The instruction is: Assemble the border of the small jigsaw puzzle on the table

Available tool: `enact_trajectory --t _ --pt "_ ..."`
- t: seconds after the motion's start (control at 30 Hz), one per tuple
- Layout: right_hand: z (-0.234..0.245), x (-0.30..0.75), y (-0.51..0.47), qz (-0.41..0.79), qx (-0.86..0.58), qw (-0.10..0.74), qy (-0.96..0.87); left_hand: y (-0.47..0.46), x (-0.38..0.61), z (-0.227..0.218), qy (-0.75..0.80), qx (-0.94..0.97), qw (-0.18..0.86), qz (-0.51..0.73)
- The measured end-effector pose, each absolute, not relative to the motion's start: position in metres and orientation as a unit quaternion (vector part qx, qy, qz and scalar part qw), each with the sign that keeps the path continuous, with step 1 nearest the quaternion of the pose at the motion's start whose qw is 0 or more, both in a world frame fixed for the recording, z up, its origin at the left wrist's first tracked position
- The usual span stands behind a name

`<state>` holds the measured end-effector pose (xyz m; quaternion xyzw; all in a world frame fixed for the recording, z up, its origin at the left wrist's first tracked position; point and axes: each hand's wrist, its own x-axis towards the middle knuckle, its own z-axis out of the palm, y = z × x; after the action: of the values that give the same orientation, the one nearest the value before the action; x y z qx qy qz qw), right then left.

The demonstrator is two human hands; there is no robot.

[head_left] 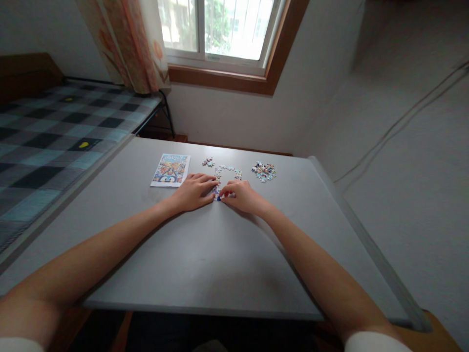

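A partly joined jigsaw puzzle frame (227, 168) lies flat on the grey table (205, 249), its pieces forming a border around bare tabletop. My left hand (196, 191) rests flat at its left side, fingers stretched out and fingertips touching the border. At the lower left corner my right hand (240, 195) bends its fingers down, thumb and fingertips pinched close to a dark blue puzzle piece (219, 198). Whether that piece is between the fingertips is too small to tell. The right hand covers part of the frame's lower and right edges.
A heap of loose puzzle pieces (264, 171) lies right of the frame, a smaller cluster of pieces (208, 162) behind it to the left. A printed picture sheet (170, 170) lies at the left. Beyond the table stand a bed (73, 127) and a window (234, 29).
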<state>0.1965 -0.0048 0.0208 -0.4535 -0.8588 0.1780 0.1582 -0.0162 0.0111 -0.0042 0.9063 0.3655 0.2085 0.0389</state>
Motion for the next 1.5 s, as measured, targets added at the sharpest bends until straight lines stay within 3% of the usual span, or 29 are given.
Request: enact_trajectory --t 1.5 --pt "0.026 0.190 -0.011 0.157 -0.494 0.138 -0.844 0.013 -0.017 -0.007 0.372 0.905 0.029 0.206"
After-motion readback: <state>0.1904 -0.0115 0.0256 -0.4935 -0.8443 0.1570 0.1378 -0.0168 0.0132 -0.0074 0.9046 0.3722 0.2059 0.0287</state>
